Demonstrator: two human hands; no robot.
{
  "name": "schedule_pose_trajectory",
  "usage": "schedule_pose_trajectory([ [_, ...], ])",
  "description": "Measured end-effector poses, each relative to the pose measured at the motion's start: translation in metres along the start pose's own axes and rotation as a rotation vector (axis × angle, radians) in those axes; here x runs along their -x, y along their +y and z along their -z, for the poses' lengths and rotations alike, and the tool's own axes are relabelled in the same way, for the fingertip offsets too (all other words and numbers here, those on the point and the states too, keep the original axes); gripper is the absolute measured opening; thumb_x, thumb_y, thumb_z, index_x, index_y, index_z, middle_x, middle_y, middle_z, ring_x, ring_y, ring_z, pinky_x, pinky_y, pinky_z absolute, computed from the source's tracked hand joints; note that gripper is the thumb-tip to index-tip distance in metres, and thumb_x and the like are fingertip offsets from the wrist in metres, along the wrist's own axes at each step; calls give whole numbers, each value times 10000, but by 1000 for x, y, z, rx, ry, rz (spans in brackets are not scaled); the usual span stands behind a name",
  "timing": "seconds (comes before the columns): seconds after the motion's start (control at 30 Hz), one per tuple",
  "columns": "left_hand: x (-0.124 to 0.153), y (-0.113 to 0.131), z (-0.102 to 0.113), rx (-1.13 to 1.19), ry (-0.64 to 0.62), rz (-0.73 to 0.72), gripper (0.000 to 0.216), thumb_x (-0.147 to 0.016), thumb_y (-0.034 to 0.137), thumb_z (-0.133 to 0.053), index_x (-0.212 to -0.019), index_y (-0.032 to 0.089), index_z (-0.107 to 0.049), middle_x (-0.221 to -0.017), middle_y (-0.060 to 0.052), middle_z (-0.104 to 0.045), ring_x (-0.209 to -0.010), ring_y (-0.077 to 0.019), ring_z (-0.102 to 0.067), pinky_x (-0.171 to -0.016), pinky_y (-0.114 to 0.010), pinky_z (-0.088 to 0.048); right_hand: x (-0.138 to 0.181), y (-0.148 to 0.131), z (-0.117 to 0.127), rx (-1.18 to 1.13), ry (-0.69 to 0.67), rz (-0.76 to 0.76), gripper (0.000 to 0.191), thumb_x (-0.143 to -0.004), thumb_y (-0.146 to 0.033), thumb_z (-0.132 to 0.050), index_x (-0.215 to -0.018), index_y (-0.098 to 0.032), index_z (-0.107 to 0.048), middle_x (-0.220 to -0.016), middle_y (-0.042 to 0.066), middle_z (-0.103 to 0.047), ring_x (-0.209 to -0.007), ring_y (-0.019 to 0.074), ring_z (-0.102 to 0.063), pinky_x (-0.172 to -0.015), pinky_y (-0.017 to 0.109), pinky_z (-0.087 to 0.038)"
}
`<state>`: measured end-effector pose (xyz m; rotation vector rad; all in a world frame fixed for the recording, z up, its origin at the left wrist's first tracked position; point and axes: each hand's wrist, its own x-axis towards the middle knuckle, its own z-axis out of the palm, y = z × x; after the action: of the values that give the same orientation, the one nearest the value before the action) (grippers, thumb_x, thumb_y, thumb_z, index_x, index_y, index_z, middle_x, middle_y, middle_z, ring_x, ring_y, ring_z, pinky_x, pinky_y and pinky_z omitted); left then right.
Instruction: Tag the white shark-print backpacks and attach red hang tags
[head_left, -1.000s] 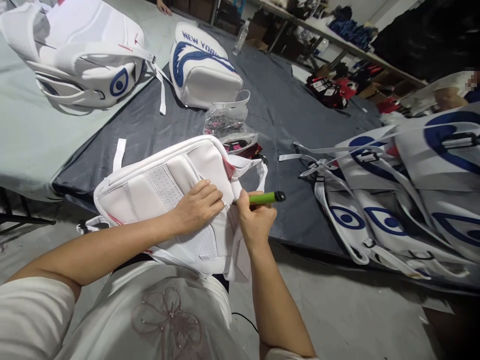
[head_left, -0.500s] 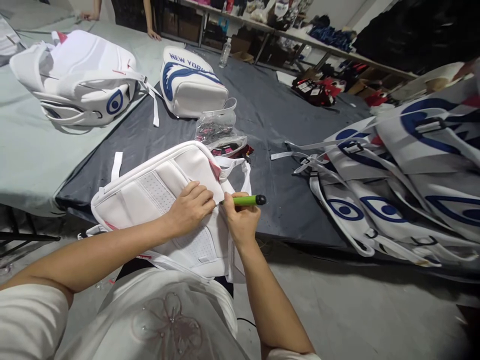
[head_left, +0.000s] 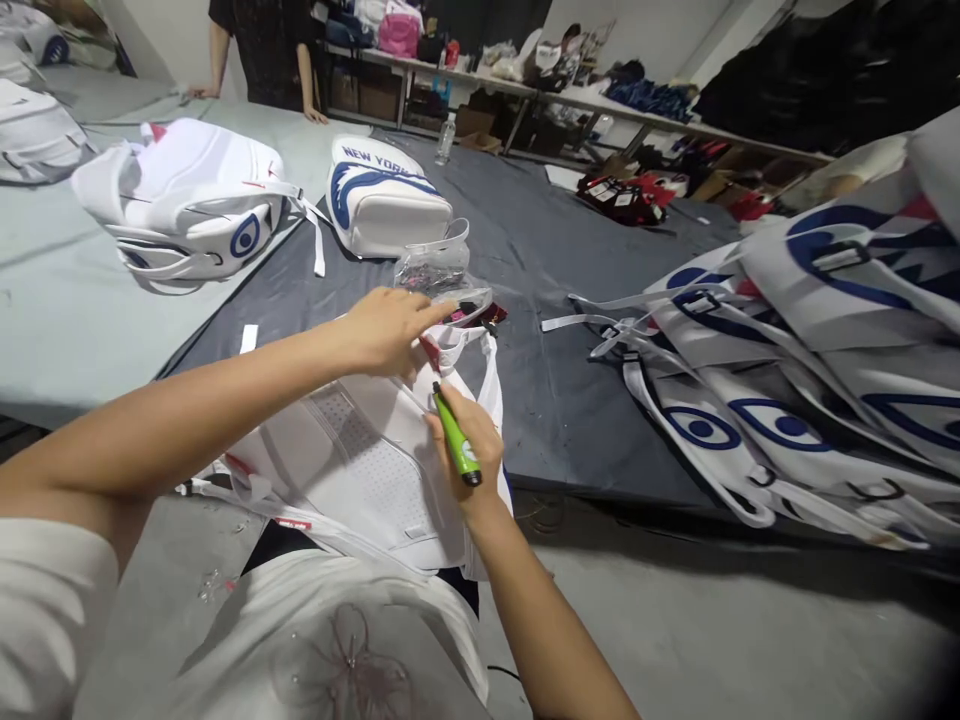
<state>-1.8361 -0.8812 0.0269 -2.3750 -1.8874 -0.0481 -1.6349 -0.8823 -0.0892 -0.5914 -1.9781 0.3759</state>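
A white backpack [head_left: 360, 470] lies at the table's near edge, against my front, its perforated back panel facing up. My right hand [head_left: 474, 435] is closed around a green pen-shaped tool with black ends [head_left: 456, 440]. Its narrow black tip points away from me, by the red tab [head_left: 430, 350] at the bag's top. Over the bag's upper edge, my left hand [head_left: 394, 330] has its index finger stretched out toward the clear plastic bag. Its thumb is beside the red tab; whether it touches the backpack I cannot tell.
Clear plastic bags [head_left: 435, 268] with small dark and pink items lie just beyond. Farther back are a NEW YORK backpack [head_left: 390, 200], another white backpack [head_left: 195, 200] and a bottle [head_left: 446, 140]. Stacked backpacks [head_left: 787, 400] stand right. A person [head_left: 266, 60] leans at the far table.
My left hand has lifted off the back panel and moved up to the bag's top edge. The green tool has swung from pointing sideways to pointing away from me. The view has tilted up slightly.
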Motion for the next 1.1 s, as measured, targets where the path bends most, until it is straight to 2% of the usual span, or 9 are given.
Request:
schedule_pose_trajectory([
  [0.07, -14, -4, -3, -47, -178, -1, 988, -729, 439, -750, -1554, 244, -242, -1348, -150, -573, -1196, -339, -516, -965, -417, -390, 4, -6, -10, 10, -28, 32, 364, -955, -235, -594, -1319, -212, -602, -1132, 112, -724, -1027, 220, -682, -904, 372, -537],
  [0.13, -21, -5, -12, -93, -218, 14, 1049, -693, 471, -764, -1563, 233, -227, -1369, -176, -546, -1203, -366, -495, -967, -436, -381, 9, -14, -18, -11, -39, 26, 325, -952, -197, -581, -1274, -206, -622, -1067, 103, -731, -970, 211, -681, -867, 374, -543],
  [0.33, -13, -5, -32, -113, -69, -108, 1055, -663, 478, -787, -1539, 199, -270, -1366, -174, -543, -1202, -334, -493, -1032, -436, -336, 22, -21, -15, -104, -96, 42, 264, -933, -142, -570, -1178, -208, -644, -988, 77, -726, -914, 198, -677, -838, 368, -550],
  [0.53, 7, -3, -36, -199, -40, -58, 1246, -654, 511, -786, -1591, 196, -28, -1636, -202, -170, -1480, -434, -174, -1148, -628, -133, 6, 5, -3, 223, 29, -78, 317, -978, -259, -514, -1285, -218, -579, -1008, 100, -716, -918, 225, -679, -868, 381, -518],
  [0.63, 11, -6, -42, -217, -47, -43, 1227, -665, 471, -780, -1588, 154, -35, -1635, -231, -149, -1487, -419, -174, -1140, -635, -160, -16, 9, -6, 447, -136, -90, 436, -941, -350, -568, -1340, -179, -522, -1222, 169, -646, -1194, 311, -560, -1007, 480, -415],
  [0.73, 12, -8, -49, -208, -18, -21, 1068, -743, 397, -700, -1576, 93, -106, -1581, -230, -292, -1397, -379, -343, -1091, -535, -299, -36, 7, -21, 509, -399, -150, 653, -887, -348, -635, -1452, -146, -376, -1410, 213, -518, -1370, 346, -391, -1081, 543, -321],
  [0.83, 12, -9, -56, -198, -9, 9, 900, -807, 321, -605, -1564, 87, -179, -1486, -206, -438, -1274, -359, -454, -1025, -499, -355, -47, 5, -43, 568, -534, -221, 840, -798, -321, -745, -1482, -109, -305, -1442, 254, -465, -1408, 371, -316, -1098, 571, -277],
  [0.97, 13, -12, -61, -188, -44, 51, 851, -806, 311, -611, -1540, 65, -255, -1427, -219, -499, -1232, -367, -481, -996, -508, -373, -48, 2, -63, 639, -546, -225, 818, -766, -242, -767, -1447, -87, -341, -1367, 267, -509, -1336, 378, -385, -1076, 559, -283],
  [1.1, 18, -15, -62, -176, -40, 55, 892, -812, 340, -638, -1569, 138, -211, -1601, -216, -277, -1403, -394, -343, -1049, -554, -333, -40, 0, -61, 581, -510, -194, 701, -827, -232, -676, -1436, -115, -348, -1268, 203, -584, -1219, 330, -479, -1030, 488, -325],
])
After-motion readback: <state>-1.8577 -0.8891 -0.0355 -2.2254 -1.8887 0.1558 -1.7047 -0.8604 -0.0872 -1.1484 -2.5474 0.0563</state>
